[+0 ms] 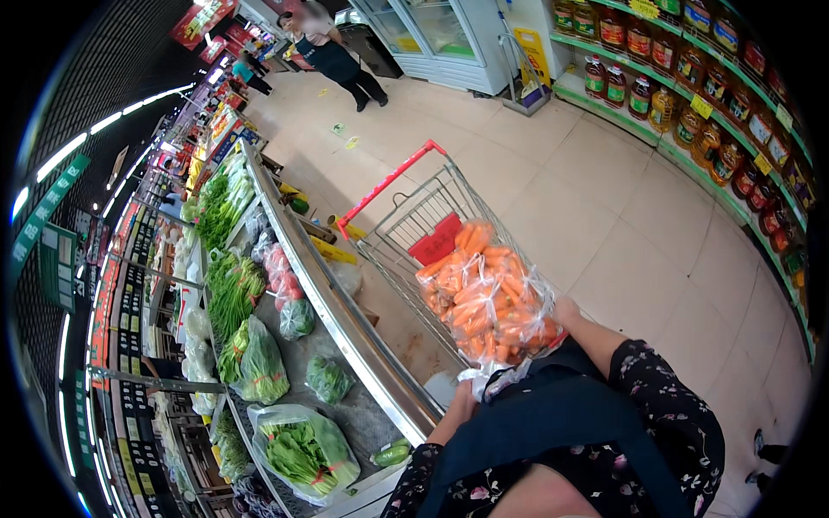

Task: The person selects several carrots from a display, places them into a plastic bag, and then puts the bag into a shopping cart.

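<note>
A wire shopping cart with a red handle stands in front of me, handle end away from me. Clear plastic bags of carrots are heaped in it, several with knotted tops. At the cart's near right corner my right hand is closed on the rim, beside the carrot bags; its fingertips are hidden. My left hand is low at the near left corner, closed next to crumpled clear plastic. What it grips is hidden.
A metal-edged produce stand runs along my left, with bagged leafy greens and loose greens. Shelves of bottled oil curve along the right. A glass-door fridge stands ahead, and a person in an apron is farther up the aisle.
</note>
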`<state>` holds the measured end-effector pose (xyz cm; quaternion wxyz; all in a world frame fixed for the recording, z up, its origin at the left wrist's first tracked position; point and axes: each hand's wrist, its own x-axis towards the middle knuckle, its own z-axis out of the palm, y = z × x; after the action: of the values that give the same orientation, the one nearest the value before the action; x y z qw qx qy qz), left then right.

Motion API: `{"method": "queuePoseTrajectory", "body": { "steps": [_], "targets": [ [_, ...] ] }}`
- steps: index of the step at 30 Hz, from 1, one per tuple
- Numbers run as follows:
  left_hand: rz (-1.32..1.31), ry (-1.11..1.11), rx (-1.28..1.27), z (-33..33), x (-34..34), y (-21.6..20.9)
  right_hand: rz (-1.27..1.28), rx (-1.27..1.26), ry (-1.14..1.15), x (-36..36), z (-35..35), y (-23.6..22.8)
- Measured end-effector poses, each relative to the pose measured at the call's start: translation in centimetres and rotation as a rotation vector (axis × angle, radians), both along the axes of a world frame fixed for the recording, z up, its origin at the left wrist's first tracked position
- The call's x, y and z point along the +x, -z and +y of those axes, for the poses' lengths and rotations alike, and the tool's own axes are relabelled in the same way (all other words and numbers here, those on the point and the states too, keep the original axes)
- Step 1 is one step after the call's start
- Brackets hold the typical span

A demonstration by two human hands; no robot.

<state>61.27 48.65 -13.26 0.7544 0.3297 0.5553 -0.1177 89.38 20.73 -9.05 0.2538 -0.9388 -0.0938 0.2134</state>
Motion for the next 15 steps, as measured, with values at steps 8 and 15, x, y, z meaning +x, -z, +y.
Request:
{"method": "queuePoseTrajectory", "body": {
  "steps": [8, 15],
  "targets": [
    [-0.219, -0.179, 0.019, -0.3, 18.0, -2.4, -0.193, 0.356, 0.128, 21.1, 3.0, -9.5],
    [-0.099, -0.302, 0.255, -3.3, 19.9, -3.9, -0.126, 1.673, -0.806, 22.8, 0.7, -51.4]
  ]
}}
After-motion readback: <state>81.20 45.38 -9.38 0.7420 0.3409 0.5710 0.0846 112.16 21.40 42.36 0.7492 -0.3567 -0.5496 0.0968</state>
